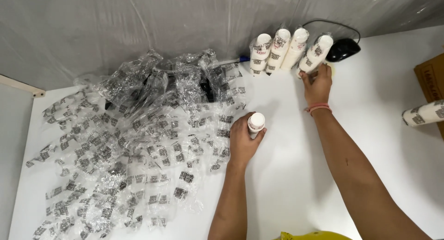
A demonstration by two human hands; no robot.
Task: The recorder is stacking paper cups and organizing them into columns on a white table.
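My left hand [243,140] grips a short stack of white paper cups [255,123], standing bare on the white table [379,143] near its middle. My right hand [317,84] reaches to the back and holds the lower end of a plastic-wrapped stack of white cups [316,53], the rightmost in a row of several wrapped cup stacks [277,49] leaning against the plastic-covered wall. An orange band sits on my right wrist.
A large heap of clear plastic sleeves [134,143] printed with black code squares covers the table's left half. A black mouse [342,49] with its cable lies behind the cup row. A brown cardboard box [432,80] and another wrapped cup stack [423,113] sit at the right edge.
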